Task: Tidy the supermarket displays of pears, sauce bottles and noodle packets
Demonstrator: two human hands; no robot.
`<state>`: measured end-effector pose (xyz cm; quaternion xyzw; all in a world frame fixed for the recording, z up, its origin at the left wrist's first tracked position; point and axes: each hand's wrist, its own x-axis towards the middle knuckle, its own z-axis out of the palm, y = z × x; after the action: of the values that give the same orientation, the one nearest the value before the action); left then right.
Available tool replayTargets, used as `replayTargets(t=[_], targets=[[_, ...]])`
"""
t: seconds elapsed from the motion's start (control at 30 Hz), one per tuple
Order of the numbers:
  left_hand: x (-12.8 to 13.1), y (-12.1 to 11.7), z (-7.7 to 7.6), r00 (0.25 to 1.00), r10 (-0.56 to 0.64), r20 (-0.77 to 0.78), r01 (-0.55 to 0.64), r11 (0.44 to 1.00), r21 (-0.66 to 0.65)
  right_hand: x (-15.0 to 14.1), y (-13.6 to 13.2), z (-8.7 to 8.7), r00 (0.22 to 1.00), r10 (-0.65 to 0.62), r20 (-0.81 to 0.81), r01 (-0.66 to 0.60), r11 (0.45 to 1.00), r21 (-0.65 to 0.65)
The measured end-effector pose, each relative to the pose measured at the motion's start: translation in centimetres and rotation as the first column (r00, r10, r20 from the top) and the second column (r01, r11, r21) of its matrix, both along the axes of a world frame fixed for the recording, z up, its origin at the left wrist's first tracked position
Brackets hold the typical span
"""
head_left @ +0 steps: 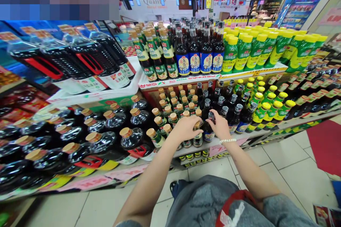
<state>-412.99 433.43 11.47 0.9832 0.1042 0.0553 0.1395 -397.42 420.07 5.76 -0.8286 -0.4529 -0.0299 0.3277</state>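
Observation:
On the lower shelf, my left hand (pixel 186 129) curls its fingers and thumb around the neck of a gold-capped sauce bottle (pixel 197 140) in the front row. Just to its right, my right hand (pixel 220 127), with a beaded bracelet at the wrist, pinches the neck of a dark fish sauce bottle (pixel 208 136) with a blue label. Both bottles stand upright among others of their kind. My fingers partly cover their necks. More gold-capped bottles (pixel 160 120) stand left of my hands, and silver-capped dark bottles (pixel 236 115) stand to the right.
Large soy sauce jugs (pixel 105 145) crowd the shelf at left, with more jugs (pixel 93 56) above. The upper shelf holds fish sauce bottles (pixel 195 51) and green yellow-capped bottles (pixel 243 55). Pink price tags (pixel 215 149) line the shelf edge. A red mat (pixel 326 145) lies on the tiled floor.

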Motion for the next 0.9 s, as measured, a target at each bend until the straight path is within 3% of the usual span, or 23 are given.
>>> replayTargets(t=[0.1,0.27,0.4,0.53,0.6,0.73,0.8,0.9], targets=[[0.5,-0.3,-0.2,0.992,0.122,-0.035,-0.119,0.990,0.069,0.3,0.3,0.2,0.999,0.044,0.000,-0.044,0.999,-0.007],[0.6,0.2,-1.2,0.999,0.045,0.008,-0.044,0.998,-0.034,1.1,0.4,0.0,0.997,0.073,-0.028,-0.073,0.997,0.004],[-1.1,0.1,-1.7,0.991,0.043,0.126,-0.044,0.999,0.010,0.1,-1.1,-0.4,0.996,0.087,0.024,-0.090,0.978,0.189],[-3.6,0.3,-1.6,0.959,0.185,0.214,-0.204,0.976,0.071,-2.6,-2.0,0.1,0.988,0.008,0.156,-0.067,0.923,0.380],[-4.5,0.6,-1.5,0.957,0.255,0.142,-0.267,0.961,0.077,-4.0,-1.2,0.4,0.983,0.069,0.170,-0.121,0.941,0.317],[-4.8,1.2,-1.5,0.941,0.338,0.032,-0.339,0.941,0.023,-5.5,2.0,0.7,0.979,0.128,0.159,-0.135,0.990,0.032],[-4.5,1.1,-1.6,0.929,0.369,0.033,-0.369,0.929,0.000,-5.3,3.3,0.8,0.977,0.165,0.134,-0.158,0.985,-0.064],[-4.0,0.8,-1.7,0.907,0.422,0.009,-0.422,0.907,0.013,-4.3,4.0,1.4,0.952,0.299,0.063,-0.293,0.952,-0.089]])
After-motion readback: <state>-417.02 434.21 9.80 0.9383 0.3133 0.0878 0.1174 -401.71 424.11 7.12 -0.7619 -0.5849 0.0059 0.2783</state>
